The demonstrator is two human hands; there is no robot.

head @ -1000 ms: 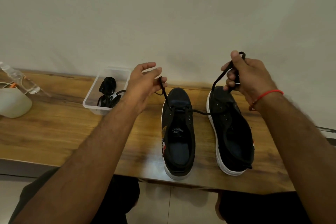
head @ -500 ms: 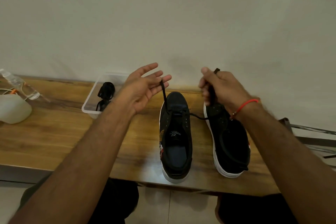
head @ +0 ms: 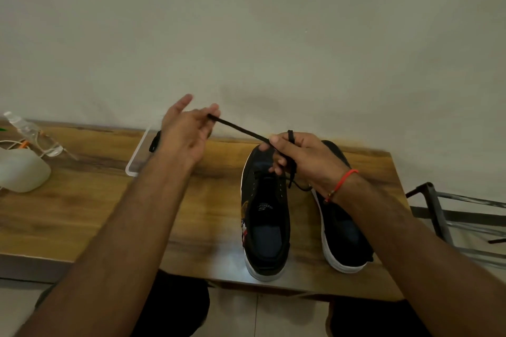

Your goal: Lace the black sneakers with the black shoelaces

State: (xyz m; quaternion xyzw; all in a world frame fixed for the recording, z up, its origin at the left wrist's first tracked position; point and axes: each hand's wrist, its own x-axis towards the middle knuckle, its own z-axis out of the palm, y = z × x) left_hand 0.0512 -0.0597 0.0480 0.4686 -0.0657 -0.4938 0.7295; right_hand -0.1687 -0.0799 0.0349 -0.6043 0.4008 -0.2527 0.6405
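Since a second ago the two hands have closed in from wide apart, and the right hand [head: 306, 157] has dropped from above the right-hand shoe to just over the toe of the sneaker at frame centre [head: 264, 213]. A black shoelace [head: 241, 128] now runs taut between the hands, from upper left down to the right. The left hand [head: 186, 131], left of centre, pinches one end of it between thumb and fingertips, its other fingers spread loose. The right hand has its fingers curled tight around the lace, with a loop standing up above the knuckles and strands trailing down to the front eyelets.

Only the lowest eyelets of the centre sneaker appear to carry the lace; the rows above them look bare, so the lacing seems barely begun. The second sneaker [head: 345, 235], at lower right on the wooden table [head: 82, 213], shows no lace of its own. More black lace [head: 154, 142] lies in the clear plastic tub [head: 134, 165] behind the left forearm, presumably waiting for that shoe.
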